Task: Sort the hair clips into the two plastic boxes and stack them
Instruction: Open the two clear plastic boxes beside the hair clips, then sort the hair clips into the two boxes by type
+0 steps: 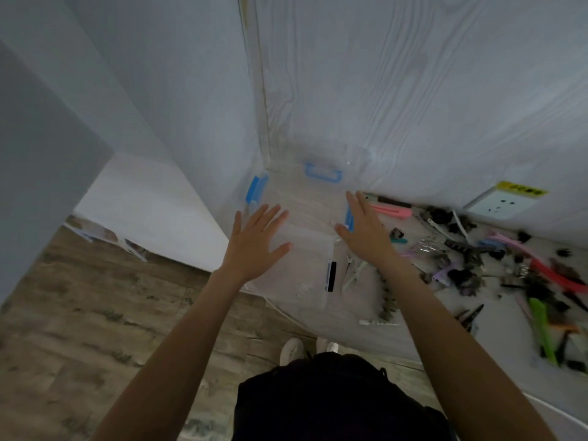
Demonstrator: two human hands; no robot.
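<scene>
A clear plastic box (310, 205) with blue latches and a blue handle stands at the table's left end against the wall. It appears to rest on a second clear box (305, 275), whose side carries a dark label. My left hand (257, 238) hovers with fingers spread over the left side of the boxes. My right hand (366, 227) is spread by the right blue latch. Neither hand holds anything. Hair clips (515, 268) in pink, green, purple and black lie scattered on the table to the right.
The white table (350, 313) meets a wood-grain wall at the back, with a wall socket (502, 202) at right. The table's left edge drops to a wooden floor (79, 313). My shoes (296, 348) show below the table's edge.
</scene>
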